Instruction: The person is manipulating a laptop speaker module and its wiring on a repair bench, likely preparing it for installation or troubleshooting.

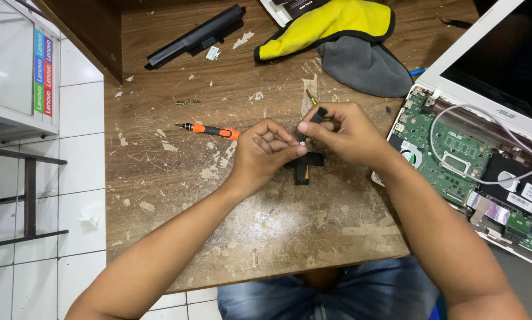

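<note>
Screwdriver left of my grip, bare wood between | left hand curled shut on small black part | right hand pinching its upper end, seemingly | opened laptop near right.

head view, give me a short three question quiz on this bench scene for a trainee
1. True or false: the orange-handled screwdriver lies on the wooden table, touched by neither hand.
2. Which hand pinches the upper end of the small black part? A) left hand B) right hand
3. Fill in: the opened white laptop, circuit board showing, sits on the person's ___ side.

Key
1. True: it lies apart from both hands, on the left hand's side.
2. B: the right hand pinches the top; the left hand grips the part lower down.
3. Right; the long black battery and yellow cloth lie at the far edge.
</note>
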